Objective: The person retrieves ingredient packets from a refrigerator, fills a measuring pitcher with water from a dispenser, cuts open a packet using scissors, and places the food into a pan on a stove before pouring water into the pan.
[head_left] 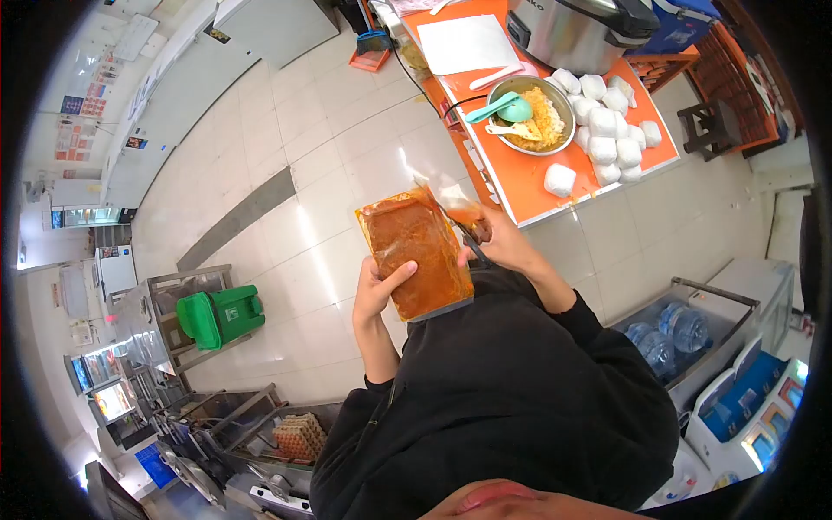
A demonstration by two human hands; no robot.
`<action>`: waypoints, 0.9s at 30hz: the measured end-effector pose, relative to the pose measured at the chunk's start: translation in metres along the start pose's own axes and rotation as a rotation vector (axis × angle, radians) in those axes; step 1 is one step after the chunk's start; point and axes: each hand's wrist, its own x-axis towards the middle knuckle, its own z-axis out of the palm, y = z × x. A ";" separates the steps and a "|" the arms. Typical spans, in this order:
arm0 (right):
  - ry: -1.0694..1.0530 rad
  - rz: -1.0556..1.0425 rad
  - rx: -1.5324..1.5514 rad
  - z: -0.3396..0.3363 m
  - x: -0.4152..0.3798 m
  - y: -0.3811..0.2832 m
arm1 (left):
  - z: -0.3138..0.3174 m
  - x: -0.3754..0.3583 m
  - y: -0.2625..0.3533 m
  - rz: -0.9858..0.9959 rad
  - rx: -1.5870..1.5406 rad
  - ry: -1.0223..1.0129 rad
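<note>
My left hand grips a flat plastic packet of orange-brown sauce, thumb on its face and fingers behind. The packet is tilted in front of my body. At its right edge my right hand is closed around black-handled scissors. The blades lie against the packet's upper right side, and how far they cut into it is hard to see. A loose bit of clear, sauce-smeared plastic sticks out beside the blades.
An orange table holds a metal bowl of yellow and white food, several white wrapped bundles, a large cooker and a white sheet. A green bin stands left; water bottles sit right; egg trays lie lower left.
</note>
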 end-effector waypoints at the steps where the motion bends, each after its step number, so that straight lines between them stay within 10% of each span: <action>1: -0.008 0.039 0.070 -0.003 0.001 0.002 | 0.002 -0.001 0.001 0.005 0.011 0.007; 6: -0.145 0.263 0.375 -0.042 -0.004 0.042 | 0.003 -0.002 0.009 -0.006 -0.135 0.227; 8: -0.083 0.194 -0.022 -0.029 -0.013 0.033 | 0.012 -0.002 0.020 0.000 -0.133 0.341; 27: 0.020 0.286 0.125 0.002 -0.007 0.049 | 0.005 -0.018 0.009 -0.161 0.180 0.059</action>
